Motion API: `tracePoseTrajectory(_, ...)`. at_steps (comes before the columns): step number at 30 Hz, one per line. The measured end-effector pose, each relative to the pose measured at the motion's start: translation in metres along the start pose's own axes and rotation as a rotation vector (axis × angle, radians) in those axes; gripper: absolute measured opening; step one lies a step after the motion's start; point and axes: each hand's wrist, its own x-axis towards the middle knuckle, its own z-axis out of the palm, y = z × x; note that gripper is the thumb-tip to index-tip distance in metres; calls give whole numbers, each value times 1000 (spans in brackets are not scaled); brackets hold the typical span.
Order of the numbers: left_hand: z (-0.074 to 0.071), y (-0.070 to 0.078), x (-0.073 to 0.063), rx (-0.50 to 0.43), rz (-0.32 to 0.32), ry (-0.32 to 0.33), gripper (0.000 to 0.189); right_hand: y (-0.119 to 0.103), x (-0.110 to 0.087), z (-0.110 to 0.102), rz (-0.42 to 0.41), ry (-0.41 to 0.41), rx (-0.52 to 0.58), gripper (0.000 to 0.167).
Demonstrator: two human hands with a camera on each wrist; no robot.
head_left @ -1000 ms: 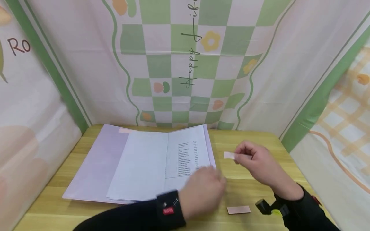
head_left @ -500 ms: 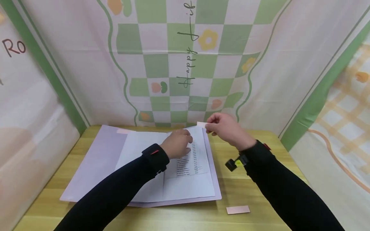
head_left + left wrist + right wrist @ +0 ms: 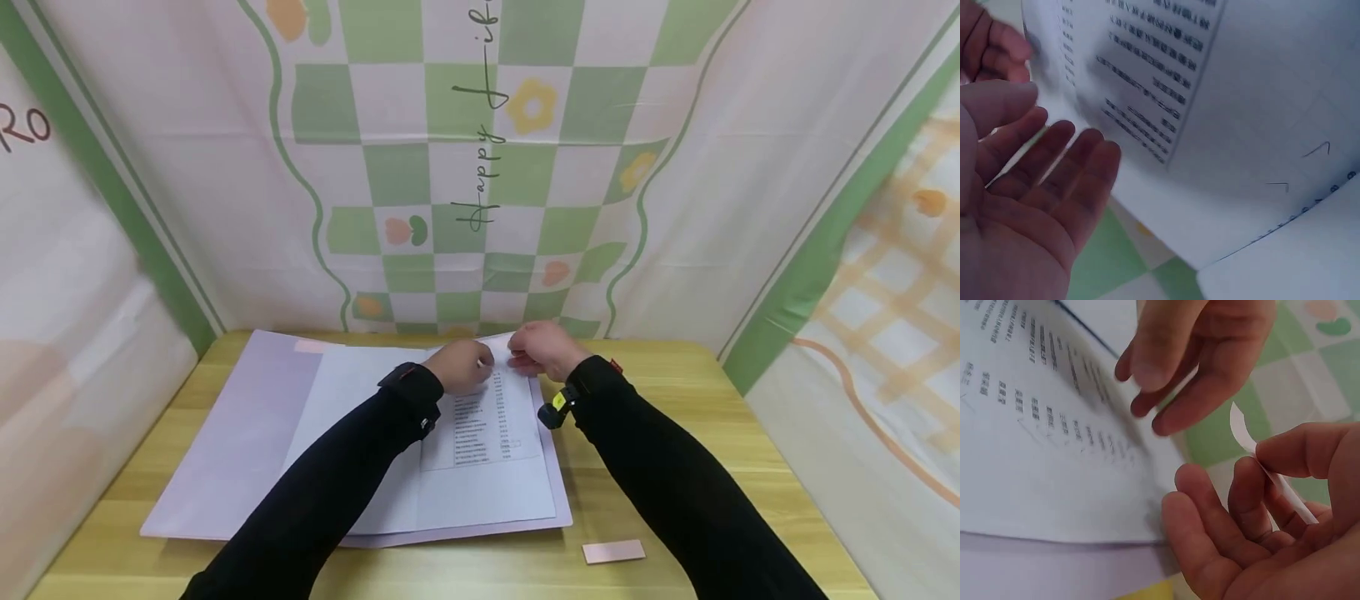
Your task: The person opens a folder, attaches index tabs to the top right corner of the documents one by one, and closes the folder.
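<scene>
A book lies open with its lavender cover [image 3: 217, 442] spread out at the left. Its right page [image 3: 487, 496] bears a printed list. Above that page's upper part is my left hand [image 3: 459, 367], fingers spread and bent with nothing between them. At the page's top right corner, my right hand [image 3: 551, 348] pinches a thin pale paper strip [image 3: 1291, 499] between thumb and forefinger. The strip's free end curls up in the right wrist view. In the left wrist view, the left fingers [image 3: 1088, 181] are near the page; contact is unclear.
A small pink pad of strips [image 3: 613, 552] lies on the wooden table [image 3: 465, 575], right of the book's lower corner. Another pink strip [image 3: 310, 345] shows at the cover's top edge. A checked curtain [image 3: 465, 167] hangs behind the table.
My right hand has carried the strip leftward from beside the book to the page's top right corner. The left hand has moved up from the lower page toward it.
</scene>
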Motion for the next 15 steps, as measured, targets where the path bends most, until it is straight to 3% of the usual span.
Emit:
tracePoseTrajectory(6, 9, -12, 11, -134, -83, 0, 23, 16, 13, -4, 52, 12, 64, 8)
tracePoseTrajectory(11, 19, -15, 16, -123, -102, -9, 21, 27, 22, -7, 104, 21, 53, 15)
tracePoseTrajectory(15, 25, -13, 17, -109, -153, -49, 21, 35, 30, -9, 121, 33, 60, 24)
